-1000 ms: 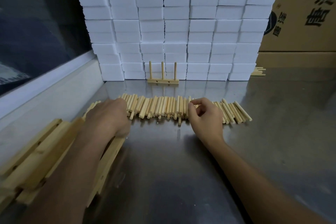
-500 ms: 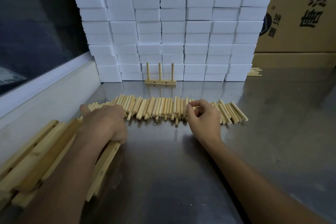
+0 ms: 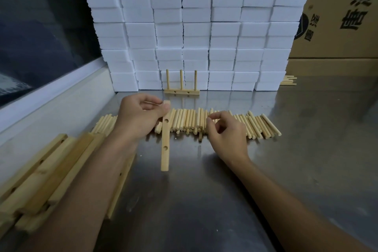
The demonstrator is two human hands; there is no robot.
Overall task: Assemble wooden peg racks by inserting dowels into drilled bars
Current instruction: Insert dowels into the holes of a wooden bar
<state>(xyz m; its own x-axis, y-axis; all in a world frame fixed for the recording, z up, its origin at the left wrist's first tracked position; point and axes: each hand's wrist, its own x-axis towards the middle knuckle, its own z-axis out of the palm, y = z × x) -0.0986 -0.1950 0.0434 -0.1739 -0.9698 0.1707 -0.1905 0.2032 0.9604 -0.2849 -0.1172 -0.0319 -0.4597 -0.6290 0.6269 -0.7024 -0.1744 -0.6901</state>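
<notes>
Left hand (image 3: 141, 117) grips a drilled bar (image 3: 165, 139); right hand (image 3: 226, 133), fingers curled, perhaps pinches a dowel in the row of dowels (image 3: 190, 120) beneath it.

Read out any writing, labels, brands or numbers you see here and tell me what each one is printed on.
Large black Chinese-style characters on the cardboard box, far right: cut off by the frame edge and tilted, not readable.
Round dark logo with small characters beside it, same box: too small and blurred to read.
White foam blocks, dowels, drilled bar, finished peg rack: no text.
</notes>
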